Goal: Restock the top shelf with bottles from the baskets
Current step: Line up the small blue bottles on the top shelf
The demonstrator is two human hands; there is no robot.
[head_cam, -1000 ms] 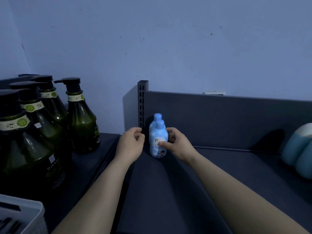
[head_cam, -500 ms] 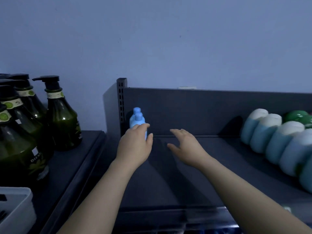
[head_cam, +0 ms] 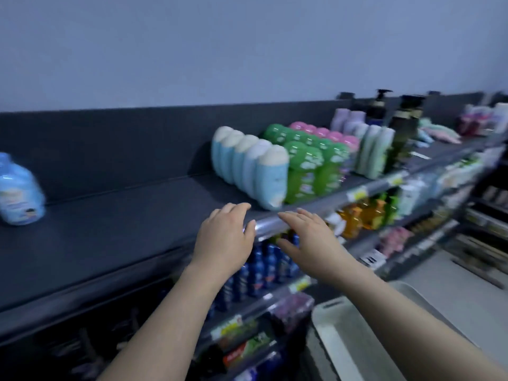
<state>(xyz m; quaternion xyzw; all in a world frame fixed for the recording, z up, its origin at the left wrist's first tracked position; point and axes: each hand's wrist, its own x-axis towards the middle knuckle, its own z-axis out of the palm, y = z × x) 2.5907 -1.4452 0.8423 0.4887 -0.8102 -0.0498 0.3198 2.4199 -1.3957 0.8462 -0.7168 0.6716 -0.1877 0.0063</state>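
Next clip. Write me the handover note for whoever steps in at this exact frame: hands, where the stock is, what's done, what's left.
Left hand: open, empty, fingers over the front edge of the top shelf.
Right hand: open, empty, just in front of the shelf edge.
Stock: small blue bottles stand at the far left of the top shelf. A row of blue-and-white bottles starts the filled section to the right; a wide bare stretch lies between them.
Basket: a white basket sits low on the right; its contents are not visible.
Done: first small blue bottles placed.
Left: fetch more bottles and fill the gap.
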